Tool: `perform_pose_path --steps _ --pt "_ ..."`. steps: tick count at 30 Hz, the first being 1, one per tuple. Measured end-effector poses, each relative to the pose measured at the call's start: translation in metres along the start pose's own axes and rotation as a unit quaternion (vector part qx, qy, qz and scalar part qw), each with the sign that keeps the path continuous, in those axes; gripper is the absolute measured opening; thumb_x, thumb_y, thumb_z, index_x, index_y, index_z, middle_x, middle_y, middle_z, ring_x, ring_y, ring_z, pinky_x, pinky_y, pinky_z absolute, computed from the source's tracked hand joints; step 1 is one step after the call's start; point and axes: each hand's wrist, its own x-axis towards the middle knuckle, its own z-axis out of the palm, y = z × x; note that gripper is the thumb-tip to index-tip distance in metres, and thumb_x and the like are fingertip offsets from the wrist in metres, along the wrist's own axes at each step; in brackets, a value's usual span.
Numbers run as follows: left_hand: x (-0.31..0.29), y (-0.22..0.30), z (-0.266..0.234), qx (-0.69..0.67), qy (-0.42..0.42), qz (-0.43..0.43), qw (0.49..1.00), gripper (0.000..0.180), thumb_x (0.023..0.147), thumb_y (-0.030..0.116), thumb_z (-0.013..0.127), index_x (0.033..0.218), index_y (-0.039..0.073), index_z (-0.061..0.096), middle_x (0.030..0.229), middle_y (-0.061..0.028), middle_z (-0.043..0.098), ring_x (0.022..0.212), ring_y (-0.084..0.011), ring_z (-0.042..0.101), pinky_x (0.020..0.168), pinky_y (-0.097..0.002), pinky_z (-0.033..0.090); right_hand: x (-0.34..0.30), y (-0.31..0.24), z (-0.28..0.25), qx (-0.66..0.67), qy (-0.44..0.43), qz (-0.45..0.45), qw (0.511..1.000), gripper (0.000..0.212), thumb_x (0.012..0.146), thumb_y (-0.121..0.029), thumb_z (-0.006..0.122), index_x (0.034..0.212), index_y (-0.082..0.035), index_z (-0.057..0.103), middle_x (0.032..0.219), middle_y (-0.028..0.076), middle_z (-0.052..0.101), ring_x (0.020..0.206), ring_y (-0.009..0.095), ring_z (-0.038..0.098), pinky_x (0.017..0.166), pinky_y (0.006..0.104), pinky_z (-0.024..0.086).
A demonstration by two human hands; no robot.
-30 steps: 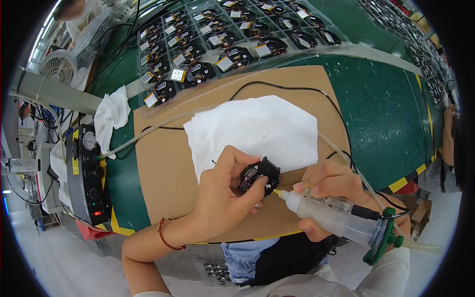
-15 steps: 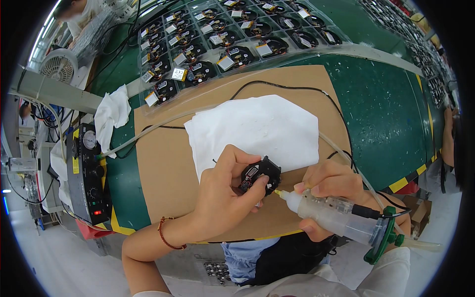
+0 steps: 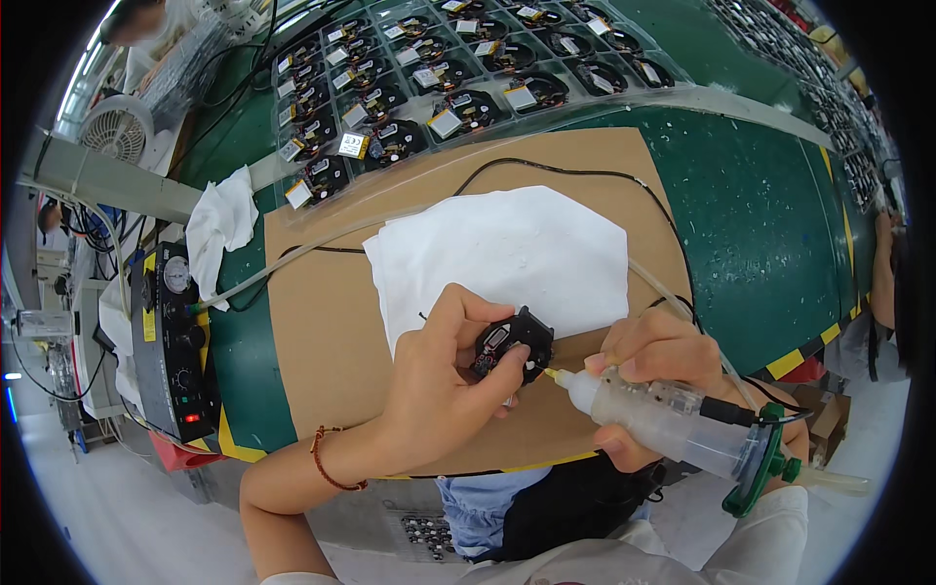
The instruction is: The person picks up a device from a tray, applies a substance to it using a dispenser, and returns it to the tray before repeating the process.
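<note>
Pinched between the thumb and fingers of my left hand (image 3: pixel 439 375) is a black watch casing (image 3: pixel 515 336), tilted, with small electronic parts showing inside. My right hand (image 3: pixel 663 366) grips a translucent glue dispensing syringe (image 3: pixel 651 414) with a green cap at its back end. The syringe's yellow needle tip (image 3: pixel 554 373) points left, right beside the lower right edge of the casing; whether it touches cannot be told. Both hands are over the near part of a white cloth (image 3: pixel 507 249) and the brown cardboard (image 3: pixel 331 361) under it.
A clear tray (image 3: pixel 419 161) with several watch casings and attached batteries stands at the back. The black dispenser controller (image 3: pixel 175 341) sits at the left, its pale hose and a black cable (image 3: pixel 585 174) crossing the cardboard. A fan (image 3: pixel 115 132) and another person (image 3: pixel 146 24) are far left.
The syringe in my right hand has shifted slightly right and down, its tip drawing a little away from the casing. My left hand and the casing stay in place.
</note>
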Motion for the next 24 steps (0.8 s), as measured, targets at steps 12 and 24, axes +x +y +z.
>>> perform_pose_path --steps 12,24 --pt "0.0 -0.0003 -0.0003 0.0 0.002 -0.001 1.0 0.027 0.082 0.001 0.059 0.102 -0.003 0.041 0.086 -0.0138 0.064 0.061 -0.0102 0.062 0.047 -0.0213 0.05 0.0008 -0.0019 -0.0018 0.005 -0.015 0.014 1.0 0.049 0.067 -0.019 0.077 0.098 0.001 0.044 0.072 0.013 0.054 0.052 0.018 0.055 0.042 0.0241 0.043" --pt "-0.0002 -0.0004 -0.0005 0.001 0.001 0.0 1.0 0.026 0.082 0.001 0.059 0.101 -0.002 0.041 0.085 -0.0135 0.064 0.058 -0.0101 0.061 0.047 -0.0212 0.05 -0.0007 -0.0026 0.0 -0.003 -0.012 0.016 1.0 0.052 0.067 -0.02 0.077 0.099 0.001 0.042 0.073 0.013 0.055 0.053 0.019 0.056 0.042 0.0255 0.044"
